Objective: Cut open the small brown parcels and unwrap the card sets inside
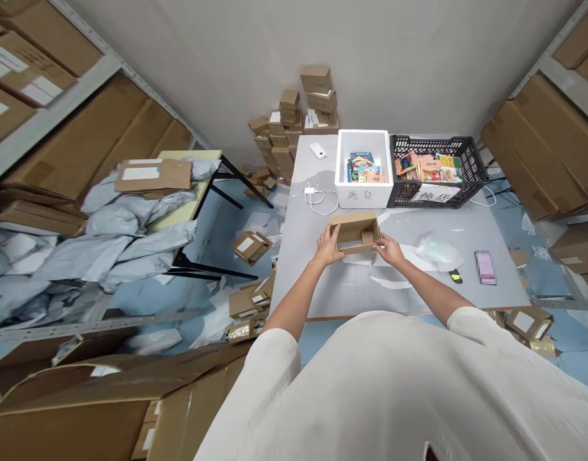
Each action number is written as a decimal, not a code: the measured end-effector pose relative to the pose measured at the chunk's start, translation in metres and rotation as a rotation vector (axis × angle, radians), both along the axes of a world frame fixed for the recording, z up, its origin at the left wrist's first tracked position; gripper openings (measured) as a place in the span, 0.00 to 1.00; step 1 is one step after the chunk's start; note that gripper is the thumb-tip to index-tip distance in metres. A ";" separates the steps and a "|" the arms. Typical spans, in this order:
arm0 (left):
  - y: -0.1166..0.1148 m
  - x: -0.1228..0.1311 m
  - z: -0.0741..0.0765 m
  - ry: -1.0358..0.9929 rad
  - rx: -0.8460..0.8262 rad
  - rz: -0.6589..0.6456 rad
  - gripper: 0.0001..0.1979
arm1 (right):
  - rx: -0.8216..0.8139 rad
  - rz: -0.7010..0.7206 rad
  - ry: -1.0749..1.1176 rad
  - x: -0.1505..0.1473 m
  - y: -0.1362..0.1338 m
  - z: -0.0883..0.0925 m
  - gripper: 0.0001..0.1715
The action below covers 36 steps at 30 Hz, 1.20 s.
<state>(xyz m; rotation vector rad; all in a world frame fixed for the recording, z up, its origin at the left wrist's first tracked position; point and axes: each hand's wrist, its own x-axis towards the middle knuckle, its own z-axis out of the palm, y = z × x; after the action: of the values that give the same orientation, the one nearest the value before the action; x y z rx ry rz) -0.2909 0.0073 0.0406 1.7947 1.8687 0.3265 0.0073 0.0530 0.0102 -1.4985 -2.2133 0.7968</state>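
A small open cardboard box point(353, 223) is sitting between a person's two hands just right of the frame's center, its open side facing up and toward the camera. The left hand point(328, 246) is clasping the box's left end, fingers spread over the edge, while the right hand point(389, 248) is holding the near right corner. Beneath them a gray table point(303, 282) is stretching across the center right, with white paper point(392, 283) lying near the box and a crumpled clear plastic bag point(440, 251) resting beside the right forearm. A phone point(485, 267) is lying near the table's right edge. Beyond the box, a white bin point(363, 197) and a black crate point(403, 198) are standing side by side, both holding colorful booklets. A white charger point(311, 190) is trailing its cable left of the bin. Small cartons point(317, 96) are piling up against the wall at upper center. Gray mailing bags point(121, 218) are covering much of a yellowish side table point(178, 154) at left, and a large open carton point(73, 429) is filling the lower left corner.
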 end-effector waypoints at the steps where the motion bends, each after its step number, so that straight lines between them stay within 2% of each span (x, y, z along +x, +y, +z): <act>1: -0.002 -0.005 -0.005 0.000 -0.013 0.008 0.63 | -0.004 0.008 -0.014 -0.007 0.000 -0.002 0.13; 4: -0.008 -0.014 -0.019 -0.015 -0.062 0.022 0.61 | -0.041 0.020 -0.083 -0.018 0.001 -0.005 0.14; 8: -0.017 -0.007 -0.027 -0.021 -0.074 0.035 0.57 | -0.116 0.022 -0.171 -0.015 -0.001 -0.007 0.13; 11: -0.023 0.006 -0.025 0.024 -0.009 0.042 0.55 | -0.078 0.036 -0.134 -0.009 -0.005 -0.006 0.16; 15: -0.022 0.028 -0.017 0.033 0.059 0.002 0.51 | -0.018 0.071 -0.051 -0.002 -0.009 0.002 0.26; 19: -0.012 0.055 -0.009 -0.014 0.081 -0.059 0.43 | 0.009 0.034 -0.048 0.015 -0.012 0.013 0.26; 24: -0.002 0.104 -0.001 -0.047 0.108 -0.151 0.35 | -0.012 -0.082 -0.049 0.068 -0.015 0.012 0.23; 30: 0.002 0.179 0.006 -0.027 0.154 -0.257 0.30 | -0.058 -0.258 -0.046 0.171 -0.020 -0.011 0.21; 34: 0.003 0.235 0.001 -0.031 0.116 -0.311 0.28 | -0.128 -0.390 -0.186 0.235 -0.018 -0.023 0.22; 36: 0.003 0.261 -0.006 -0.038 0.079 -0.321 0.28 | -0.179 -0.432 -0.245 0.257 -0.015 -0.027 0.26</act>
<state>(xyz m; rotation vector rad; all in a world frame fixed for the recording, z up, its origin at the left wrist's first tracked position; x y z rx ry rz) -0.0294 0.0103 0.0348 2.0872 1.5281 0.3156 0.2645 0.0382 -0.0166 -2.1644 -1.8978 0.7119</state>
